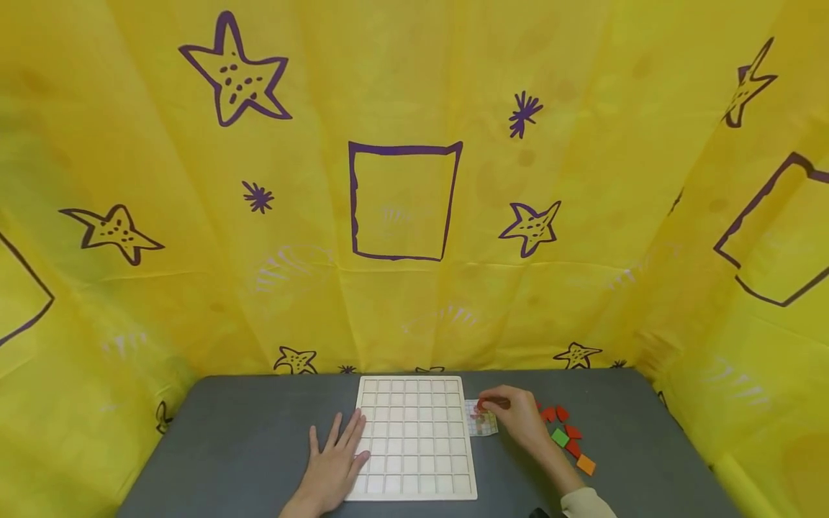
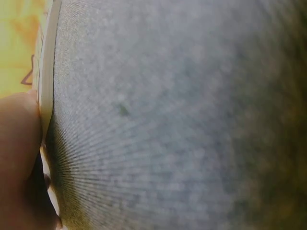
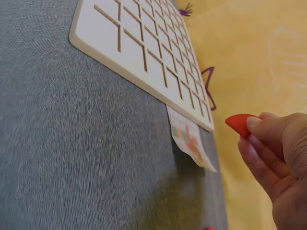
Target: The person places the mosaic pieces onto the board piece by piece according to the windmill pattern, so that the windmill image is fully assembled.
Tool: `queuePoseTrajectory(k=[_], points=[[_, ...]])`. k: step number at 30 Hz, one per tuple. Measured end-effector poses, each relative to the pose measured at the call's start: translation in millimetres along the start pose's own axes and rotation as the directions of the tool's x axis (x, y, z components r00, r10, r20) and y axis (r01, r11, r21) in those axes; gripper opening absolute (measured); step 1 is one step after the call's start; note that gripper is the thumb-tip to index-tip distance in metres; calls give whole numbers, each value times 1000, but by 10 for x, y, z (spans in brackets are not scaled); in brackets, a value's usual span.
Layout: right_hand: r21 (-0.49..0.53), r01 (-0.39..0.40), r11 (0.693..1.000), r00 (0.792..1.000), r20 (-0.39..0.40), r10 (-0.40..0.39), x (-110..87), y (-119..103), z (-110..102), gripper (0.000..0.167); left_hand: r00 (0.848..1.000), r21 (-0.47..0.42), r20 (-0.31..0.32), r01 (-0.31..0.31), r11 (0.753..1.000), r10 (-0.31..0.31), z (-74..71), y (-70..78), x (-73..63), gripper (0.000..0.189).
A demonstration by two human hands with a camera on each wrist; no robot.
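One red piece [image 3: 236,122] is pinched in your right hand [image 1: 518,417], raised near the card [image 1: 482,430] at three o'clock of the board [image 1: 410,440]. Grip it lightly by its edge; steady the board at nine o'clock with your left hand [image 1: 332,464], fingers spread.

Head camera high, facing forward-down: surface [image 1: 246,439] low in frame, yellow cloth [image 1: 401,86] above. Left-wrist view very near surface, board [image 2: 47,76] edge at far left. Right-wrist view low, tipped sideways — shares board, paper slip [image 1: 483,427] with head.
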State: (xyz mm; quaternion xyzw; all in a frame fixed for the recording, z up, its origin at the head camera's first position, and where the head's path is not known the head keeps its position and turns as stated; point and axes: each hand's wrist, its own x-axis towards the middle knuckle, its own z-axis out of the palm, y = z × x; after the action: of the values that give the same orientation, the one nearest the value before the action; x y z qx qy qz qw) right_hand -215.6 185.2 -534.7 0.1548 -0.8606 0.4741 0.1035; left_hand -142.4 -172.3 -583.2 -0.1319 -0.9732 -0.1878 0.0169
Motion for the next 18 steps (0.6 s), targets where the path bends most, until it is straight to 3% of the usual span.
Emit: queuePoseTrajectory(k=[4,11,18], points=[[43,-20,999,1000,-8,20,44,-19,96,15,1000,6,-21,-14,1000,15,11,-19,-8,60],[139,-143,980,989,42,138,135,-89,227,19,999,23,41,17,1000,-17,-25,20,-12,63],[146,-138,980,990,59,131,268,-115,443,17,1000,38,10,-6,999,6,-5,8,4,61]])
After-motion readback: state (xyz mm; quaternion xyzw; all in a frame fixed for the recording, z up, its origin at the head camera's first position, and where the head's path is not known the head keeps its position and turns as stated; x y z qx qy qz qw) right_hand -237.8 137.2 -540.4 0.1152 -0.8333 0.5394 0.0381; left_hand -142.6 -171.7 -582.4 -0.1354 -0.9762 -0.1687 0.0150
